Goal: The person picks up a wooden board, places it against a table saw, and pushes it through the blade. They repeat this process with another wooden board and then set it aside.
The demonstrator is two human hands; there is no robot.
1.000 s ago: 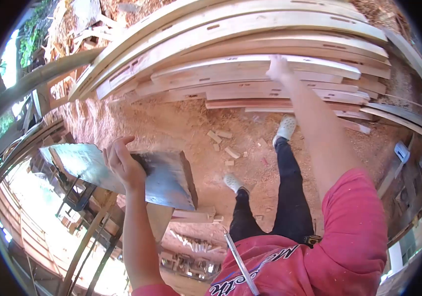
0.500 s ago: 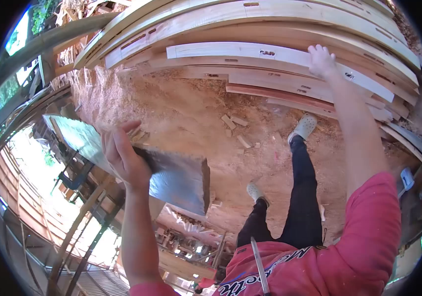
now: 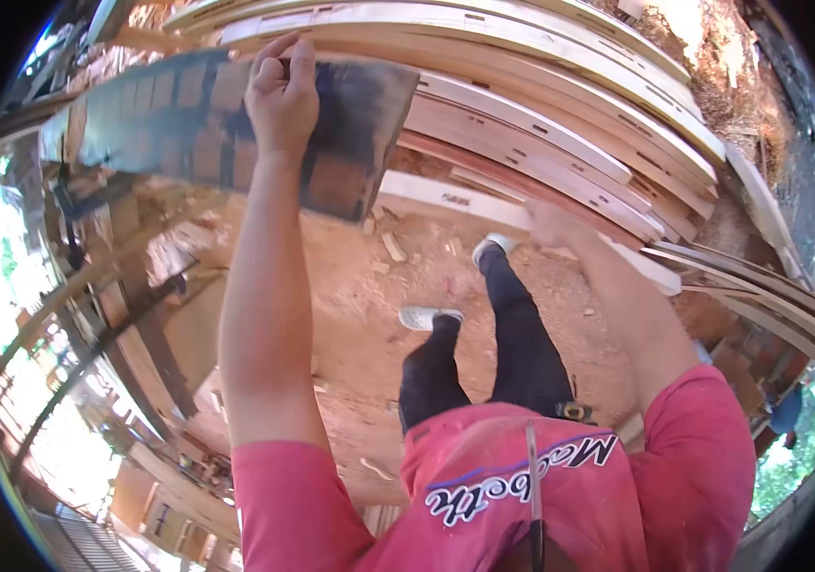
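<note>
A pale mortised board (image 3: 469, 198) lies at a slant across the middle of the view, in front of the timber stack. My right hand (image 3: 552, 227), blurred by motion, is closed round it between its two ends. At the upper left my left hand (image 3: 283, 95) is raised, its fingers curled in and the thumb up, with nothing visible in them. Behind that hand, overlapping it in this view, is a long flat surface with a dark, shiny top (image 3: 197, 124).
Curved mortised timbers (image 3: 522, 124) are stacked along the top right. Wood offcuts (image 3: 393, 248) and shavings litter the earthen floor (image 3: 350, 305) around my clogs (image 3: 426, 317). Wooden framing and beams (image 3: 131, 334) stand on the left.
My right hand has lifted the pale mortised board off the stack and drawn it toward my body. My left hand's fingers have curled in. The view has shifted.
</note>
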